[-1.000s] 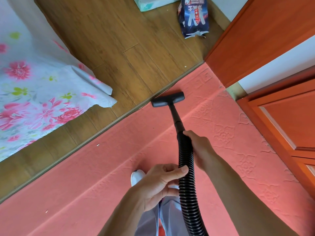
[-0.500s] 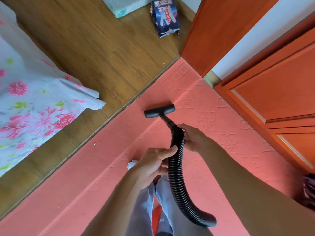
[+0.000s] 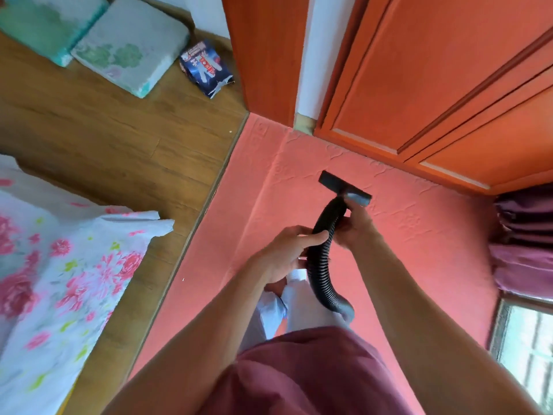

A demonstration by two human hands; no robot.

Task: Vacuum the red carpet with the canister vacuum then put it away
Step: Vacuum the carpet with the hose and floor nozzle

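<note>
Closest, looks down past a maroon shirt (image 3: 299, 369) and pale trousers (image 3: 302, 307). Grips the black ribbed hose (image 3: 320, 265) with the left hand (image 3: 287, 256), fingers and thumb curled round it. Clasps the same hose just behind the nozzle (image 3: 344, 188) with the right hand (image 3: 356, 226), fingers wrapped. Holds the flat nozzle down at the red carpet (image 3: 239, 235), near orange cupboard doors (image 3: 419, 70); contact blurred. Further left, wooden floor (image 3: 119, 139), flowered bedspread (image 3: 59, 280), two cushions (image 3: 128, 46), a blue packet (image 3: 206, 67).
</note>
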